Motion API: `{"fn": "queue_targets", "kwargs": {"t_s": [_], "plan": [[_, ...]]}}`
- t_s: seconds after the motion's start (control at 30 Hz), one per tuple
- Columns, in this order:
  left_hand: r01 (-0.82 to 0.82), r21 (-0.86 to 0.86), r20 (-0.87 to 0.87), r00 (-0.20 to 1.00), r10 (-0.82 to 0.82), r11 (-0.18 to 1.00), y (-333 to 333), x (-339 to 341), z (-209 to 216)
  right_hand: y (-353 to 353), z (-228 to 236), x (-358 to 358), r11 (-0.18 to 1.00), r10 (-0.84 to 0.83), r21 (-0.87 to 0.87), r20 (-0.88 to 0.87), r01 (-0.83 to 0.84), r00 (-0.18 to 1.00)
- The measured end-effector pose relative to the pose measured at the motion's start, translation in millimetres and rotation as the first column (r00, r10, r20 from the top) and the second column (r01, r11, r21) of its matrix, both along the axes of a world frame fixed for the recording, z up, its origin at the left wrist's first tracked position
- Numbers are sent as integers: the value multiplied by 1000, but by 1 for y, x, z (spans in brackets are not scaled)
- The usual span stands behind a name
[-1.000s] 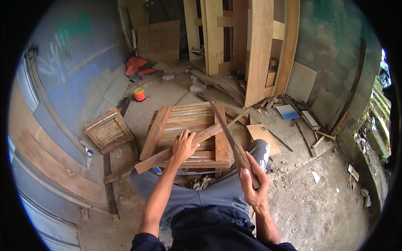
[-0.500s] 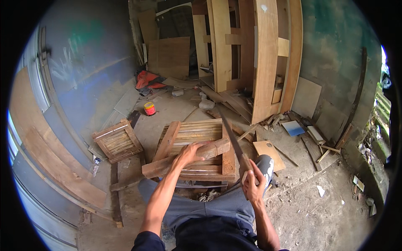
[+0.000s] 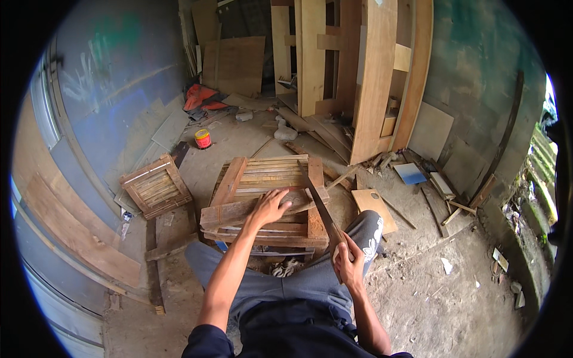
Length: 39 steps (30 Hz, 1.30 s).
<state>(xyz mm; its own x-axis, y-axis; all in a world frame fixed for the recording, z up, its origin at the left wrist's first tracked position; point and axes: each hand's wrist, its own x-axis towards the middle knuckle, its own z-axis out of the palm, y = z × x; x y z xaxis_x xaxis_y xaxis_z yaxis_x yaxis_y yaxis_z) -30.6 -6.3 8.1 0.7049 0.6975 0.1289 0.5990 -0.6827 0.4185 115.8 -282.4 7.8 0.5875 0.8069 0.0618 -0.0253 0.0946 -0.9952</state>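
Observation:
My left hand (image 3: 271, 207) presses on a rough wooden beam (image 3: 230, 215), its palm down and fingers stretched out. The beam lies crosswise on a slatted wooden frame (image 3: 235, 182) in front of my knees. In my right hand (image 3: 348, 261) is the handle of a handsaw (image 3: 321, 210), gripped with fingers wrapped round it. Its long dark blade points up and away, passing over the beam's right end. Whether the teeth touch the wood, I cannot tell.
A smaller slatted frame (image 3: 156, 186) leans at the left, with a red and yellow tub (image 3: 203, 139) beyond it. Tall plywood panels (image 3: 373, 83) stand at the back. Right of my knee lie a board with a hole (image 3: 374, 210) and scrap strips.
The saw has come left, and its blade now crosses the beam's right end. The beam lies more level, and my left hand's fingers are more stretched out. The whole view has shifted slightly.

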Motion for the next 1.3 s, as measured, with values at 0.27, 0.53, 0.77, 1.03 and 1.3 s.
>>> {"fn": "queue_targets", "kwargs": {"t_s": [0.27, 0.53, 0.77, 1.03, 1.3], "plan": [[-35, 304, -219, 970, 105, 952, 2, 7, -18, -43, 63, -18, 985, 38, -168, 419, 36, 907], [-29, 49, -249, 968, 40, 998, 12, 12, 16, -65, 110, -41, 972, -2, -176, 649, 153, 761], [-42, 247, -52, 997, 57, 968, 1, 4, -5, 48, 86, -21, 959, -97, -91, 783, 268, 614], [-48, 222, -37, 998, 58, 974, 2, 6, -4, 114, 17, 1, 970, -243, 177, 667, 167, 705], [149, -242, -105, 978, -178, 959, 48, -2, 22, 140, 53, 26, 971, -40, 204, 644, -122, 764]]}}
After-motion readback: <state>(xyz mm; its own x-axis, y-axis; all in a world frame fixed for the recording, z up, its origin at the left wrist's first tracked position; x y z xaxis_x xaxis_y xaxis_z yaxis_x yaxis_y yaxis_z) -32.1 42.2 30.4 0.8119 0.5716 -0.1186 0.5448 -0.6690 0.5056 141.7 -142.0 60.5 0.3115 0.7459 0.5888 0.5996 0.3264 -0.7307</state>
